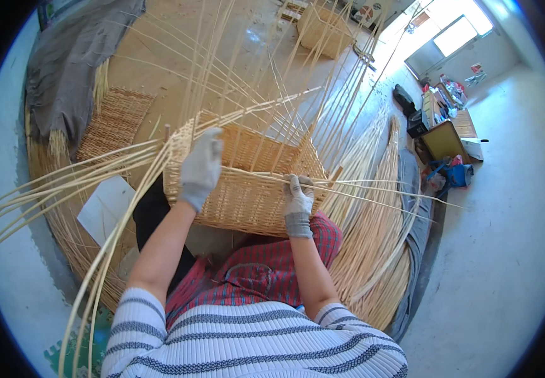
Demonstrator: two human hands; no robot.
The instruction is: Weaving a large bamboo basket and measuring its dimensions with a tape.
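Long pale wicker rods [143, 155] fan toward nine o'clock. Left hand in a whitish knit glove [202, 167] at ten: fingers together, can't tell if gripping. Open-topped tan woven wicker basket [244, 201] over lap, dial centre. Right hand in a grey-cuffed whitish glove [298, 198], four o'clock, clamped on front rim.

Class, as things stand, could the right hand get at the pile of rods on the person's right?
Probably yes: the rods lie close beside the right hand, nothing bulky between, though it may need to release the basket.
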